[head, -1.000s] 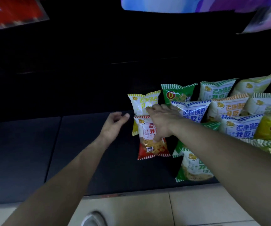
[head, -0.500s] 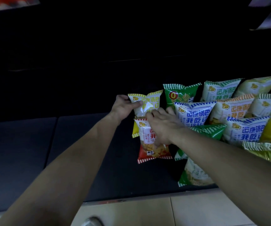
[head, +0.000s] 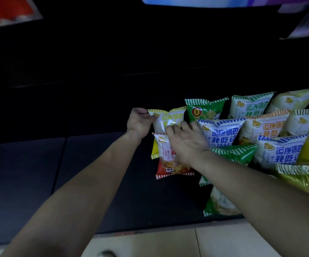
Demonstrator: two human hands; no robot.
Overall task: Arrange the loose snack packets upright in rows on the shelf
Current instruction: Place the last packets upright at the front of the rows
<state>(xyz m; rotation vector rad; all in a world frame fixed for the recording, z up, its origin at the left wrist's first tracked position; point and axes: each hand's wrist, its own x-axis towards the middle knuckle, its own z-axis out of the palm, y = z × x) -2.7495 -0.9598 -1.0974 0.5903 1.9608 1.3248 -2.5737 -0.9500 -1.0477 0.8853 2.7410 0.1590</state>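
Hands met on the yellow-striped packet [head: 165, 120], which stood upright at the left end of the back row on the dark shelf [head: 60, 164], its long axis roughly vertical. The left hand [head: 138, 122] pinched the packet's top left corner; the right hand [head: 184, 140] pressed curled fingers against its front, lying over the red-striped packet [head: 170, 164] just in front of it. The green packet [head: 204, 109] stood just right of the yellow-striped one. Both hands were equally near, so straightening it looked like a two-handed job.
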